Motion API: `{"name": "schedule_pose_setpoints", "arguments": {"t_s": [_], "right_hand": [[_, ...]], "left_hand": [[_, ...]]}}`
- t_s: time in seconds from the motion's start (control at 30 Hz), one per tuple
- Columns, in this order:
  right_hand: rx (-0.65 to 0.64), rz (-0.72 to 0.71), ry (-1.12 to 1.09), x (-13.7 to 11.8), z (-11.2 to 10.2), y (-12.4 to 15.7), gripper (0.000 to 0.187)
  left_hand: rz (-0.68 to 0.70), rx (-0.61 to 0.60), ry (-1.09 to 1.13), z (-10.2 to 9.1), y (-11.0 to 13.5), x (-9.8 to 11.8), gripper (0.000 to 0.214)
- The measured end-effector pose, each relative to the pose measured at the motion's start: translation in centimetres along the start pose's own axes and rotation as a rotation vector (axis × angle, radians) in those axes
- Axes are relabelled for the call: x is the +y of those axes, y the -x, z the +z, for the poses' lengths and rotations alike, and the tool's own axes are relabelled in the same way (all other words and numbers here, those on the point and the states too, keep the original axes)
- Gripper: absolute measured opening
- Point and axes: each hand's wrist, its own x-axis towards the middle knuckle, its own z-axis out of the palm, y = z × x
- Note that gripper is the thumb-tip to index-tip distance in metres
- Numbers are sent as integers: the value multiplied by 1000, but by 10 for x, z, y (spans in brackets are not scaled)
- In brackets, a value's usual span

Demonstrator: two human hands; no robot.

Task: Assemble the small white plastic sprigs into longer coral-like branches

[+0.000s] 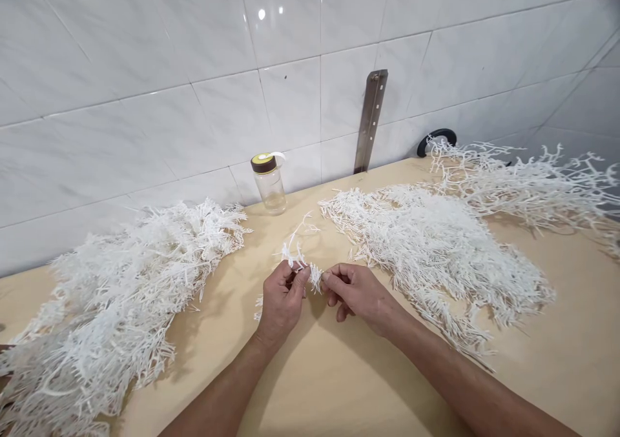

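Over the middle of a pale wooden table (329, 385), both my hands meet on one white plastic sprig (301, 251) with thin comb-like teeth. My left hand (281, 298) is closed, gripping the sprig's lower part with thumb and fingers. My right hand (356, 290) pinches the same sprig from the right side. The sprig's curved stem sticks up behind my fingers. A big heap of similar white sprigs (116, 295) lies to the left, and another heap (436, 250) lies to the right.
A small clear jar (269, 182) with a brown and yellow lid stands by the tiled wall. A metal strip (371, 119) leans against the wall. A pile of bare white stems (533, 179) and a black ring (436, 137) sit at the far right.
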Motion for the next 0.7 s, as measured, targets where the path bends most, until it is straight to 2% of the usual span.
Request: {"name": "schedule_pose_setpoints", "arguments": {"t_s": [0.17, 0.33, 0.6, 0.7], "right_hand": [[48, 3, -65, -4, 2, 1, 23], [141, -100, -49, -4, 5, 2, 13], [212, -226, 19, -7, 11, 7, 20], [224, -286, 75, -5, 11, 7, 17]], "left_hand": [[6, -28, 4, 1, -1, 0, 24], [-9, -73, 38, 3, 1, 4, 25], [-102, -82, 95, 4, 1, 7, 30], [-109, -83, 105, 4, 1, 8, 31]]}}
